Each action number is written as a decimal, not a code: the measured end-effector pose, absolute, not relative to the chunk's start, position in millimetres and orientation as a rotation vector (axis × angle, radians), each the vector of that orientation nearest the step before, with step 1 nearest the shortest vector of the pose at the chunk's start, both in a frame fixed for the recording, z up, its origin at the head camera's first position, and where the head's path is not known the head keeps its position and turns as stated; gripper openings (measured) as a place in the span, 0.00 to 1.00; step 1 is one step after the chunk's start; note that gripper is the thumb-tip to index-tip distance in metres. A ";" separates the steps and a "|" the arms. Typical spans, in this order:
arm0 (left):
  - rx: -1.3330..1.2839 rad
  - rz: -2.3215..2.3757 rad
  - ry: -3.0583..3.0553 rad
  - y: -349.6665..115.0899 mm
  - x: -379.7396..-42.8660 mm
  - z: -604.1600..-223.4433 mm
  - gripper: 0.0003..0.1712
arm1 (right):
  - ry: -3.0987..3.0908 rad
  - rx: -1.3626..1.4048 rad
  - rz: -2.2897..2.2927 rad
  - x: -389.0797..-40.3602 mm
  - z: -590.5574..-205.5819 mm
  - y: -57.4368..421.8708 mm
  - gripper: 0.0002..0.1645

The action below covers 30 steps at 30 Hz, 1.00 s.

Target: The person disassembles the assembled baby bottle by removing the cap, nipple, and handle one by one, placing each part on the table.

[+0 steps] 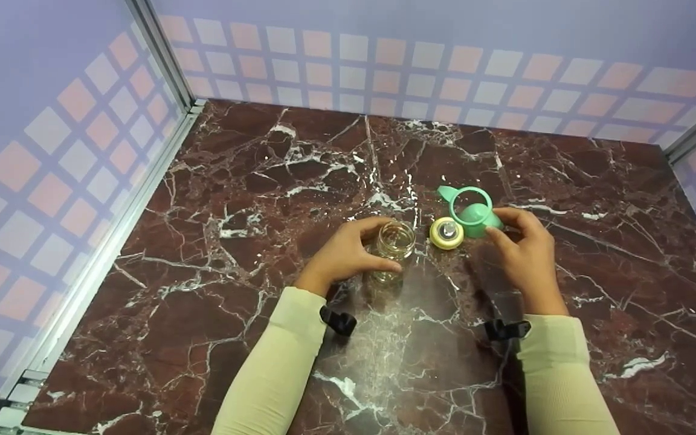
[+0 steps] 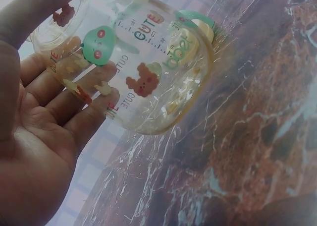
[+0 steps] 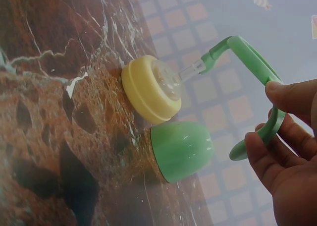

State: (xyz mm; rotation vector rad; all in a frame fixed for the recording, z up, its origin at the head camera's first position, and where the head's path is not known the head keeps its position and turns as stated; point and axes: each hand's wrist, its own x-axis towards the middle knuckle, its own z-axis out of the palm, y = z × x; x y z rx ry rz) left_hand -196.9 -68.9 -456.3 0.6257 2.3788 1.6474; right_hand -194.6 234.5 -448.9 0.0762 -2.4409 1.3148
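My left hand [image 1: 348,249] grips a clear baby bottle body [image 1: 396,240], thumb on one side and fingers round the other. Bear and green cartoon prints, with "CUTE" lettering, show on the bottle in the left wrist view; its mouth has no lid. My right hand [image 1: 524,251] pinches a green ring-shaped bottle handle [image 3: 255,60] between thumb and fingers, above the table. A yellow collar with a clear nipple [image 3: 151,89] stands on the table between the hands. Beside it is a green dome cap [image 3: 182,150], partly seen through the ring in the head view.
The dark red marble-patterned table [image 1: 203,338] spreads around the hands. Purple panels with pink and white squares [image 1: 318,78] wall off the back and sides. A metal rail [image 1: 112,241] runs along the left edge. Black straps [image 1: 339,321] sit at both wrists.
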 end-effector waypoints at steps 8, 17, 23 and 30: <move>0.649 1.695 2.340 -67.6 -201.4 -453.8 0.48 | -2.443 0.048 1.246 -201.1 -448.8 237.5 0.17; 0.609 1.722 2.308 -72.4 -197.7 -455.2 0.47 | -2.442 0.023 1.220 -205.6 -457.4 237.4 0.17; 0.580 1.717 2.283 -72.8 -194.3 -457.9 0.49 | -2.473 -0.001 1.192 -204.5 -464.6 239.2 0.16; 0.595 1.715 2.297 -69.2 -196.6 -455.8 0.49 | -2.486 -0.024 1.167 -207.2 -464.5 244.5 0.16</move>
